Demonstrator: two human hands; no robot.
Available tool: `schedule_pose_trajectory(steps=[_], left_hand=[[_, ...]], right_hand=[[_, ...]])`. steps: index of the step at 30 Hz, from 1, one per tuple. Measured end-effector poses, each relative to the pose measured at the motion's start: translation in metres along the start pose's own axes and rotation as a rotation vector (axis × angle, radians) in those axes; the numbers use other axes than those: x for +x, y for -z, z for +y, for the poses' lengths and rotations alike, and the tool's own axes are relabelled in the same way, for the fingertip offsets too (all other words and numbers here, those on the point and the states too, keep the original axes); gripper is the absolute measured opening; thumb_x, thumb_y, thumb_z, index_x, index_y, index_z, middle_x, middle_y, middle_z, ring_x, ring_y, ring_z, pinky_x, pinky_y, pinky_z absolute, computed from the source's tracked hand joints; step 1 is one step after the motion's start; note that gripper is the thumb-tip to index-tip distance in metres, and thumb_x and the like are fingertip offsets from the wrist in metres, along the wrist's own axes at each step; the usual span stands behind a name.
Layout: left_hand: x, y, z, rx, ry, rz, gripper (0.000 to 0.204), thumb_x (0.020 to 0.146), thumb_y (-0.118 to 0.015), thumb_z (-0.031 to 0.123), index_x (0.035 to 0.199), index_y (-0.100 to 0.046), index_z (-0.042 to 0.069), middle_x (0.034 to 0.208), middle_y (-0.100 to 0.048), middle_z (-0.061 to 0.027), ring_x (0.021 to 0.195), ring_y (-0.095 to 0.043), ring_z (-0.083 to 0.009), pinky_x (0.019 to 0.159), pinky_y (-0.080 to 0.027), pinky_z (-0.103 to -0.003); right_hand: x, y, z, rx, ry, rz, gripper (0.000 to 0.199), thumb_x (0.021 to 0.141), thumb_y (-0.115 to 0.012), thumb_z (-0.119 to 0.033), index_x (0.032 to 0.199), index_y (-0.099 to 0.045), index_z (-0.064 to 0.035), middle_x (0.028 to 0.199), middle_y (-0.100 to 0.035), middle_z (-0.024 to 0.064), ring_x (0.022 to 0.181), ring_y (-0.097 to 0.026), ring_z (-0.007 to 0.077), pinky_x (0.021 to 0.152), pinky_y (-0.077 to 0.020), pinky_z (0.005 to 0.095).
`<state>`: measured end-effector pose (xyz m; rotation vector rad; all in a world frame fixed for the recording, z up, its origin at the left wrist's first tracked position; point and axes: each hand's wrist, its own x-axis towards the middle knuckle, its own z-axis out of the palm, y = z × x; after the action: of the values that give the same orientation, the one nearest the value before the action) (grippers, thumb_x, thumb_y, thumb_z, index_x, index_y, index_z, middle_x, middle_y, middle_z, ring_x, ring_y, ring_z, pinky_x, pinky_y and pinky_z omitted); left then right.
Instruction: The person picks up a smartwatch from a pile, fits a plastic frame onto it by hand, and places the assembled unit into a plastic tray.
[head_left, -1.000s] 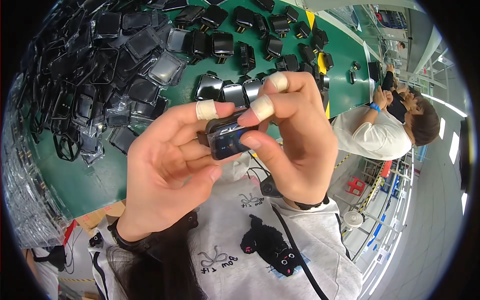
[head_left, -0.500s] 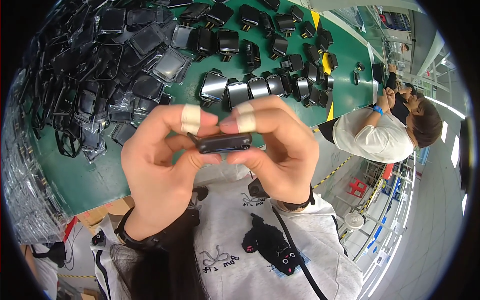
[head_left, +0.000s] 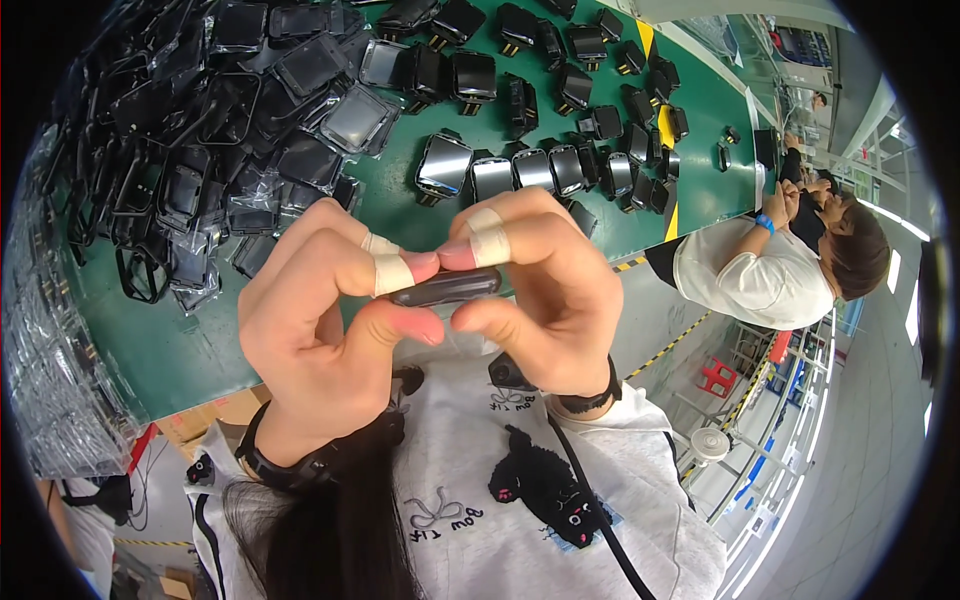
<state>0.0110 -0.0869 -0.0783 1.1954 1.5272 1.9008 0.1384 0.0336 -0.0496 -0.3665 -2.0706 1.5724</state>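
Between my two hands is a small black watch case [head_left: 447, 288], seen edge-on, with rounded ends and a glossy side. My left hand [head_left: 315, 315] grips its left end between fingertips and thumb. At the other end, the fingers of my right hand [head_left: 555, 285] press along the top edge, with the thumb below. Pale tape [head_left: 391, 272] wraps fingers on both hands. The face of the case is hidden. Just beyond my hands, a row of black watch cases [head_left: 445, 168] with shiny screens stands on the green table [head_left: 390, 205].
A heap of black frames and watch parts in clear bags [head_left: 240, 120] covers the left of the table. More watch cases [head_left: 575, 88] stand toward the far right, near yellow-black edge tape [head_left: 671, 222]. A person in a white shirt [head_left: 755, 272] sits at the right.
The watch case has turned slightly in my fingers, its right end now higher, and its lower face no longer shows. The view of the table has shifted slightly to the right.
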Motion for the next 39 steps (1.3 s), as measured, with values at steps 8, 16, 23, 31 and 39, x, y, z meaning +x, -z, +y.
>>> schedule_pose_trajectory(steps=[8, 16, 23, 31, 39], left_hand=[[-0.010, -0.003, 0.004, -0.005, 0.732, 0.026, 0.022, 0.071, -0.072, -0.004, 0.089, -0.060, -0.004, 0.090, -0.058, -0.0128, 0.070, -0.058, -0.0164, 0.061, -0.048, -0.028], [-0.024, 0.000, -0.010, 0.523, 0.107, 0.066, 0.027, 0.084, -0.065, 0.006, 0.108, -0.057, -0.002, 0.120, -0.052, -0.0186, 0.088, -0.061, -0.0168, 0.070, -0.051, -0.027], [-0.008, 0.037, 0.001, -0.537, 0.503, 0.120, 0.050, 0.093, -0.054, 0.021, 0.133, -0.038, -0.005, 0.126, -0.051, -0.0190, 0.097, -0.061, -0.0199, 0.073, -0.052, -0.026], [0.001, 0.081, 0.020, -0.424, 0.378, 0.194, 0.054, 0.092, -0.053, 0.009, 0.137, -0.029, -0.008, 0.123, -0.053, -0.0213, 0.103, -0.060, -0.0244, 0.084, -0.051, -0.029], [-0.002, 0.070, 0.012, -0.449, 0.371, 0.402, 0.045, 0.085, -0.054, -0.008, 0.127, -0.039, -0.009, 0.118, -0.055, -0.0204, 0.102, -0.061, -0.0201, 0.091, -0.050, -0.032]], right_hand=[[-0.012, 0.014, 0.009, -0.407, -0.124, -0.011, 0.039, 0.071, -0.076, -0.004, 0.106, -0.060, -0.0002, 0.104, -0.058, 0.0118, 0.089, -0.057, 0.0220, 0.075, -0.0472, 0.0310], [0.032, -0.005, 0.014, -1.006, 0.055, -0.104, 0.043, 0.066, -0.073, 0.001, 0.107, -0.062, -0.0030, 0.106, -0.060, 0.0142, 0.093, -0.060, 0.0296, 0.079, -0.0489, 0.0334], [0.048, -0.026, -0.004, -0.414, 0.141, -0.225, 0.043, 0.066, -0.069, 0.005, 0.107, -0.063, -0.0042, 0.107, -0.063, 0.0143, 0.093, -0.060, 0.0298, 0.079, -0.0480, 0.0339], [0.091, -0.043, 0.013, -0.898, 0.254, -0.152, 0.030, 0.071, -0.065, 0.008, 0.099, -0.063, -0.0018, 0.096, -0.063, 0.0118, 0.087, -0.060, 0.0264, 0.078, -0.0474, 0.0318], [0.096, -0.032, 0.006, -0.670, 0.176, -0.216, 0.022, 0.073, -0.064, 0.007, 0.094, -0.062, -0.0003, 0.095, -0.059, 0.0103, 0.075, -0.059, 0.0184, 0.066, -0.0471, 0.0268]])
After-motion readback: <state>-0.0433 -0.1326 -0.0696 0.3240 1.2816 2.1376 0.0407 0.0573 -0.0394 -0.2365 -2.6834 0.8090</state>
